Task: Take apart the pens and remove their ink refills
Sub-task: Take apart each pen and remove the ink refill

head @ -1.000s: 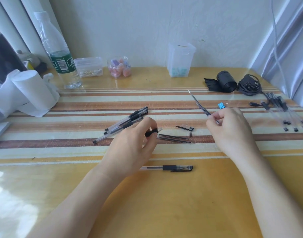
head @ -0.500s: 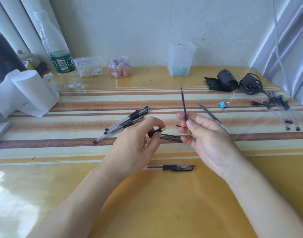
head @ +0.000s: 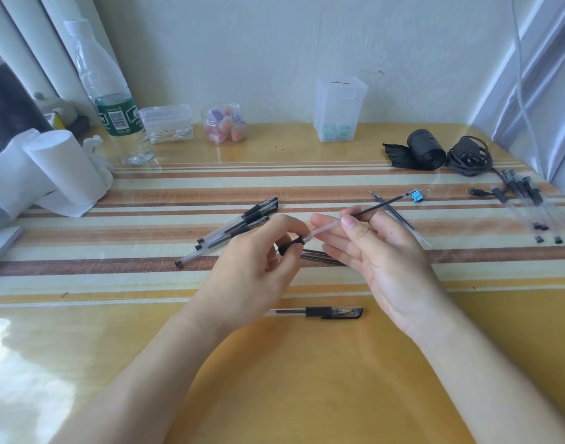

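Note:
My right hand (head: 380, 261) pinches a thin ink refill (head: 379, 207) between thumb and fingers. The refill slants up to the right, and its clear end (head: 324, 230) meets a short black grip piece (head: 289, 246) held in the fingertips of my left hand (head: 255, 270). Both hands hover over the striped mat at table centre. Three whole pens (head: 239, 224) lie bunched just left of my left hand. A capped pen (head: 322, 312) lies nearer me. Another refill (head: 391, 209) rests on the mat behind my right hand. Thin dark parts (head: 316, 256) lie half hidden under the hands.
Clear empty barrels and small black end caps (head: 531, 209) lie at the far right, beside a blue binder clip (head: 415, 195). A black roll (head: 425, 149) and coiled cable (head: 470, 155) sit behind. A water bottle (head: 114, 107), paper rolls (head: 53, 174) and plastic containers (head: 338, 107) line the back.
My right hand laid one refill on the mat at the right, came back to the centre with another thin refill upright, then tilted it until its clear end met the left hand's piece.

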